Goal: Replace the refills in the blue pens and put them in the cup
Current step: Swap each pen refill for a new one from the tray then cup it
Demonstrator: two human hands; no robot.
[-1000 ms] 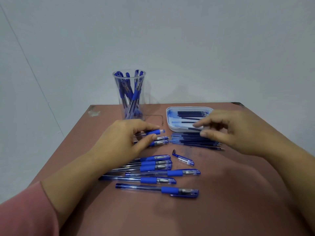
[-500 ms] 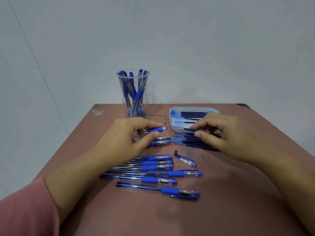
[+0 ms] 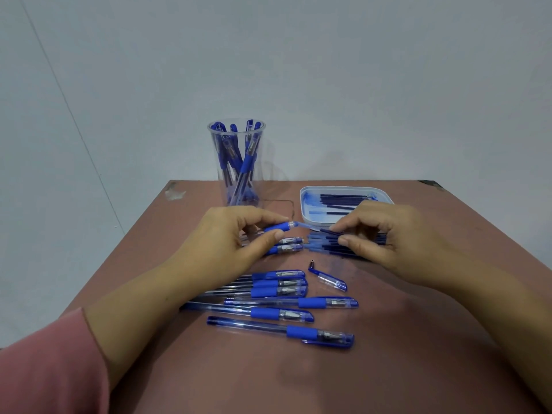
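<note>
Holding an open pen barrel [image 3: 277, 227] in the left hand [image 3: 227, 243], fingers and thumb curled round its blue grip, just left of centre frame, open end pointing right. Pinching a dark refill [image 3: 328, 232] between thumb and forefinger of the right hand [image 3: 385, 237], just right of centre, tip aimed at the barrel mouth, close but seemingly not in. Judged to be at the threading step.

Likely to miss the narrow mouth if held off-line; could bend the thin refill or smear ink on skin. Might also scatter the loose refills [image 3: 322, 249] lying directly under the right hand, or nudge the two pens [image 3: 286, 245] below the left thumb. Could roll the loose cap [image 3: 331, 280], below centre, if brushed by a wrist.

Hemmed in above by the white tray [image 3: 304, 204], right of centre, and the clear cup [image 3: 236, 174], already holding several pens, upper centre. Crowded below by a row of capped pens [image 3: 280, 312]. Bare table [image 3: 418, 354] at lower right for elbows. Far edge close behind the cup, so easy to knock off with a hasty drop.
</note>
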